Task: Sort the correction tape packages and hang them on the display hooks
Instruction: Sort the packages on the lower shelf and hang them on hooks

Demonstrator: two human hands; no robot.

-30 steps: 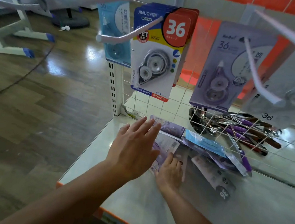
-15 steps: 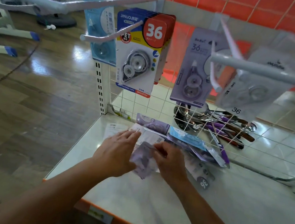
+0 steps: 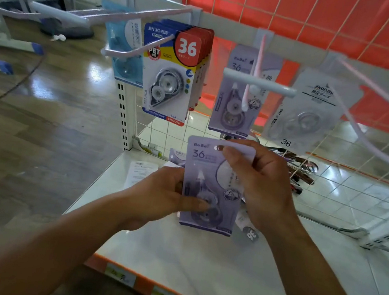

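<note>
- Both hands are gripping one purple pack: the left hand is pinching its lower left edge with the thumb on the blister, and the right hand is curling round its top right corner, beside the hang hole.
- A second ago both hands were working down in the pile near the shelf's back edge. Now the pack is being held upright above the shelf, face to the camera.
- It is sitting just below a hung pack of the same print, so sorting looks done and hanging is coming next.
- That hook is pointing out toward the person, with a white bar crossing it; open air is lying between tip and pack.
- Red packs and a white pack are hanging close on either side, leaving little sideways room.
</note>
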